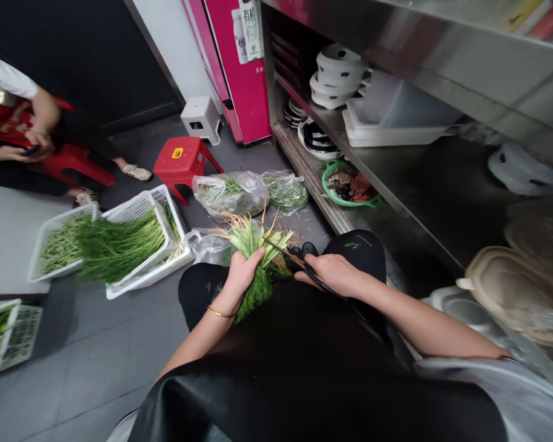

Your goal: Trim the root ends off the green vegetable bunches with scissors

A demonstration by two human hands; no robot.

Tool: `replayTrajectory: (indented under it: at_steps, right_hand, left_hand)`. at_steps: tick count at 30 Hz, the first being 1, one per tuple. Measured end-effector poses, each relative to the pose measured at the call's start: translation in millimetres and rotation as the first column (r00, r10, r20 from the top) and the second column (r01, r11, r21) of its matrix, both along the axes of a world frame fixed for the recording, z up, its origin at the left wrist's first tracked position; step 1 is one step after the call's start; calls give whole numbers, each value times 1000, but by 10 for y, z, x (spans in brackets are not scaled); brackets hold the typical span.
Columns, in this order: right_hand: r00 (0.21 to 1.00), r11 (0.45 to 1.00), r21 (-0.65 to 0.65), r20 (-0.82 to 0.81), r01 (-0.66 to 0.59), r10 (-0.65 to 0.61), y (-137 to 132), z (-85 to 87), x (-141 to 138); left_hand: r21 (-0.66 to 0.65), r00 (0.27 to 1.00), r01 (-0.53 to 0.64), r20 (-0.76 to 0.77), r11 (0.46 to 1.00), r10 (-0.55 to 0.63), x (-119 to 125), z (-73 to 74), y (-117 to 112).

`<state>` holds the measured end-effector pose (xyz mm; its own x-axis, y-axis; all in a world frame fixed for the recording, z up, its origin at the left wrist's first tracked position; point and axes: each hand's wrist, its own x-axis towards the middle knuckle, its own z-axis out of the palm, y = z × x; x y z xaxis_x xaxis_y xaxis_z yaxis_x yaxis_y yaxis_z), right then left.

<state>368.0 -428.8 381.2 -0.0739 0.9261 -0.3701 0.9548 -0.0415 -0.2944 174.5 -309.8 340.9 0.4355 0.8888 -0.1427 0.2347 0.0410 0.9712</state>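
Observation:
A bunch of feathery green herbs point(257, 288), which looks like fennel or dill, is gripped in my left hand point(245, 270). Its pale stems and orange-brown roots point away from me, and the leafy ends hang toward my lap. My right hand point(334, 273) is closed around the handles of dark scissors point(291, 255). The scissor blades reach left to the pale stems near the roots. Whether the blades are parted I cannot tell. Loose root bits are scattered on the floor beyond my knees, and a few green sprigs cling to my dark trousers.
White baskets point(141, 274) of greens and beans point(67, 242) stand on the left. Plastic bags of greens point(233, 191) lie ahead, near a red stool point(179, 161). Steel shelving point(424, 209) with dishes and a green basket point(328, 187) runs along the right. A seated person point(23, 123) holds a phone.

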Motion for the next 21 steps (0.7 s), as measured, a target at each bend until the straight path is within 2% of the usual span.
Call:
replayTrajectory:
  at_steps: [5, 12, 15, 18, 21]
  right_hand:
    - [999, 999, -17, 36, 37, -36, 20, -52, -44]
    - [993, 989, 104, 51, 101, -107, -27, -162, -11]
    - [990, 988, 97, 67, 116, -123, -19, -99, 107]
    - [993, 998, 20, 102, 60, -61, 10, 1, 217]
    - [993, 999, -30, 117, 14, -11, 30, 81, 280]
  left_hand:
    - [-46, 1000, 6, -11, 999, -7, 10, -29, -25]
    - [-151, 999, 26, 33, 988, -22, 5, -42, -20]
    - [-88, 999, 42, 10, 995, -41, -14, -14, -1]
    - [-22, 992, 90, -85, 996, -92, -34, 17, 10]
    - [-64, 991, 87, -93, 994, -92, -37, 50, 0]
